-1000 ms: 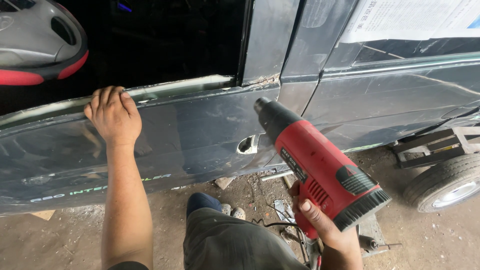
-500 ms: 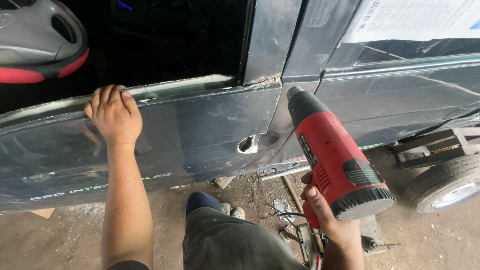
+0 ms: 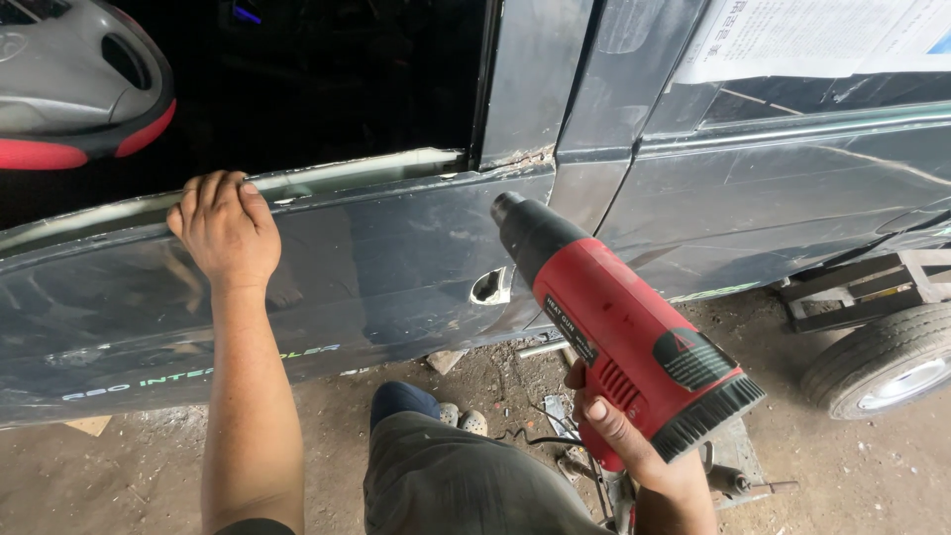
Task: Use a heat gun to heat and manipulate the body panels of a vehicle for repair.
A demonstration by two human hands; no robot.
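— What's the red tool, and where is it?

— A red heat gun (image 3: 634, 342) with a black barrel. It sits low and right of centre, angled up to the left, its nozzle close to the dark car door (image 3: 376, 267), just above the hole where a handle would sit (image 3: 488, 286). I can't tell whether the nozzle touches the panel.

— Who holds it?

— The right hand (image 3: 619, 436), fingers wrapped tight around the grip below the body of the gun. A dark cord trails down beside it toward the ground.

— And the other hand?

— The left hand (image 3: 224, 230) rests on the top edge of the same door, fingers curled over the pale sill at the window opening, holding nothing but the door's edge. It is well apart from the gun.

— What lies around them?

— Right of the door stands a dark pillar, then a second dented panel (image 3: 792, 198) with a sheet of white paper (image 3: 812, 40) stuck above it. A wheel (image 3: 892, 362) shows at the far right on the dirt floor (image 3: 129, 476). The person's knee in grey trousers (image 3: 446, 476) sits below, between the arms. A grey and red helmet (image 3: 69, 89) sits at the upper left.
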